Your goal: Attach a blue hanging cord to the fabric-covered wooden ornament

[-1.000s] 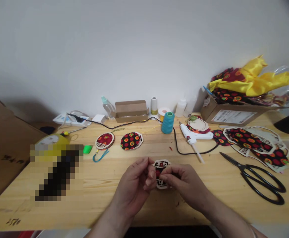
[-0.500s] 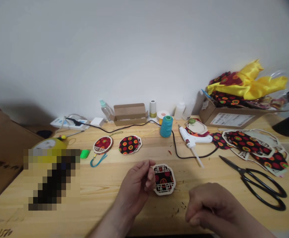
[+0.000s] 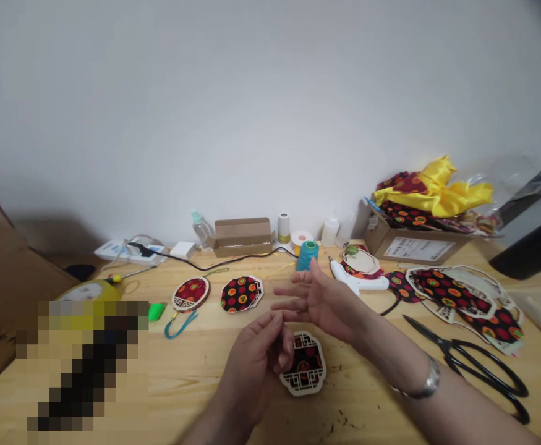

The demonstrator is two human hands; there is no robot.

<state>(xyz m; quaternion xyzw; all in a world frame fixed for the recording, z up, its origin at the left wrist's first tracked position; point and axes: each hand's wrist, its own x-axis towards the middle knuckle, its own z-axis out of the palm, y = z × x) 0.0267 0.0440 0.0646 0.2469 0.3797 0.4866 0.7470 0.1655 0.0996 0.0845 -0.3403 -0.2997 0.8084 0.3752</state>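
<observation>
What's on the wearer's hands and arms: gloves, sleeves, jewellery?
Both hands are bare, no gloves. The right hand has a silver metal bracelet or watch band at the wrist. The left hand shows no rings. No sleeves reach either forearm in view.

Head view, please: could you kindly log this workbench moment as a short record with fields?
left hand: fingers curled, touching the edge of the lattice-framed fabric ornament
right hand: open, raised above the table, holding nothing
ornament: lies flat on the wooden table
behind hands: teal thread spool, white glue gun
right side: black scissors
left side: round ornament
</observation>
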